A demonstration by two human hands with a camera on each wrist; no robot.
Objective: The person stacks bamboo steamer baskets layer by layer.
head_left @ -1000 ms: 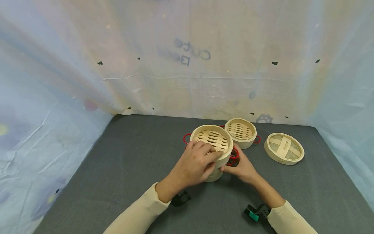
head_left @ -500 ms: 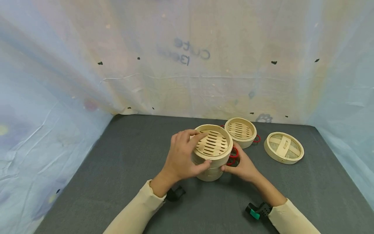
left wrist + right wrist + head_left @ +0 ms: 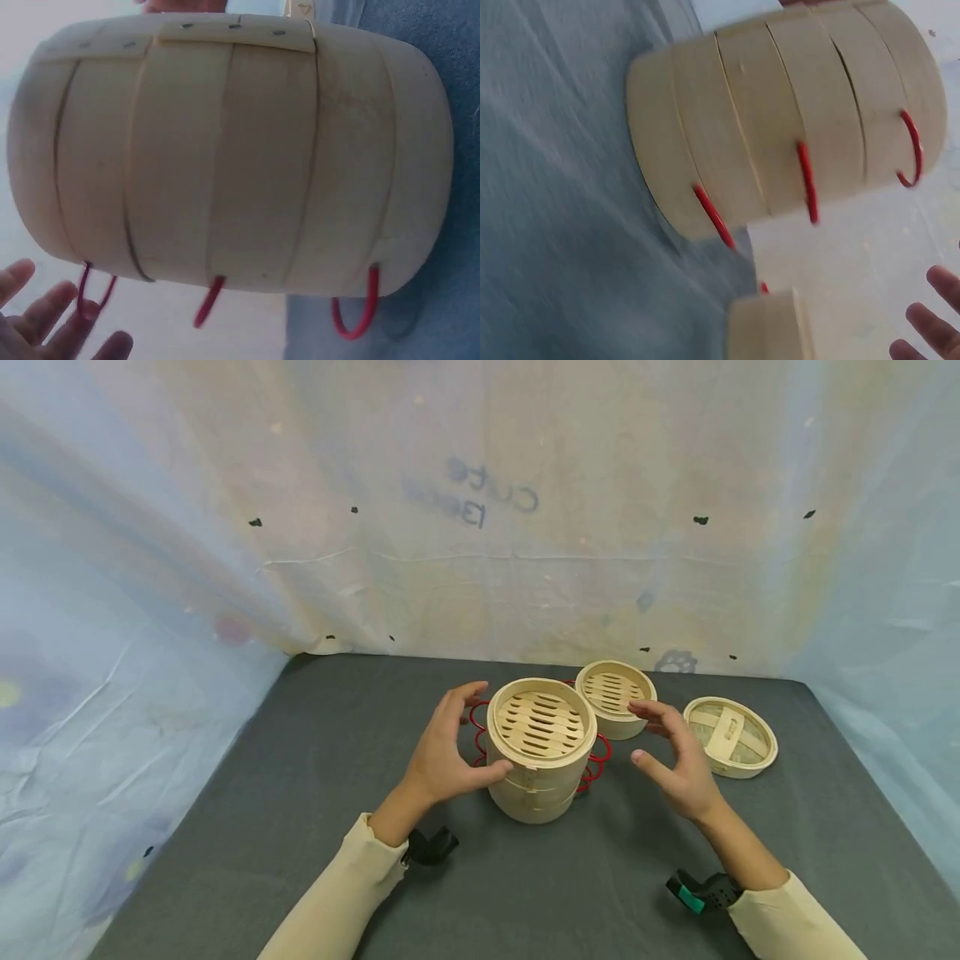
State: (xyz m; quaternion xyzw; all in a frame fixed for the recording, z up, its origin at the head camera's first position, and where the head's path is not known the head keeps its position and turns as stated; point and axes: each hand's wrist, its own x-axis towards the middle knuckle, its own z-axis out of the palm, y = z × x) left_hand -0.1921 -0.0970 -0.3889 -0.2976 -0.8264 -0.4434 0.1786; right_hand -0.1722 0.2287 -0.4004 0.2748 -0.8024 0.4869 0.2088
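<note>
A stack of round bamboo steamer baskets [image 3: 534,789] with red side handles stands upright on the dark table. The slatted bottom of its top basket faces up. Close along the stack's left side is my left hand [image 3: 438,760], fingers spread and thumb overlapping the front wall. In the left wrist view, the fingertips [image 3: 64,315] show beside a red handle. My right hand [image 3: 684,772] hovers to the right of the stack, apart from it, with fingers and thumb parted and nothing between them. The right wrist view shows three red handles along the stack [image 3: 780,112].
Behind the stack to the right stands a single steamer basket [image 3: 617,727], also with red handles. A round bamboo lid [image 3: 738,768] with a cross strap lies farther right, partly behind my right hand. A pale printed curtain [image 3: 480,602] rises at the table's back edge.
My left hand drew back from over the top basket to the stack's left side. My right hand let go of the stack's right side and moved right.
</note>
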